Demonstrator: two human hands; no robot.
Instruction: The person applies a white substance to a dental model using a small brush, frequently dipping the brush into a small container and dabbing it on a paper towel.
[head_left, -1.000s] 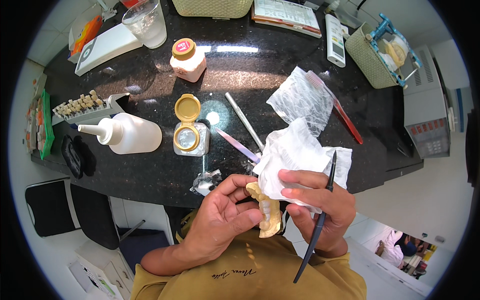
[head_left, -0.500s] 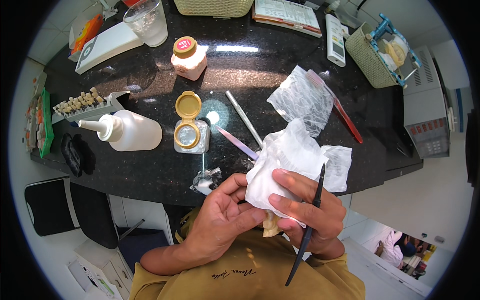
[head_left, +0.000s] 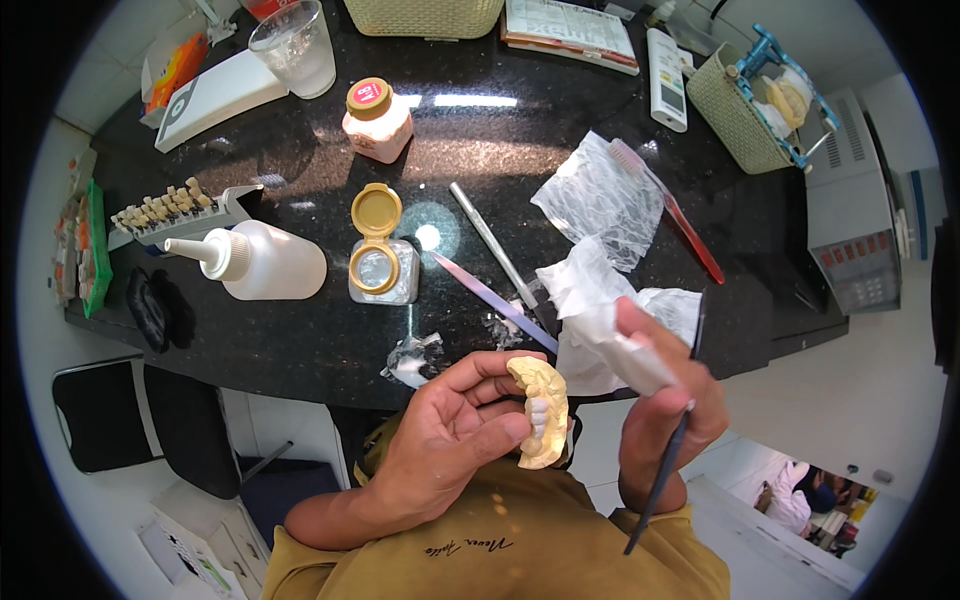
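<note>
Hands (head_left: 440, 425) (head_left: 650, 445) grasp dental cast (head_left: 548, 410) (left), tissue (head_left: 622, 348) and dark tool (head_left: 660, 480) (right); open jar (head_left: 398, 280) stands beyond.

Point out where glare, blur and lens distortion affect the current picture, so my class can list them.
Head view: glare, with white streaks and a round bright spot on the black table; head view: blur, with the right fingers and tissue smeared, while the tooth model in the left fingers looks fairly crisp; head view: distortion, with the table's edge bowed and corners black.
</note>
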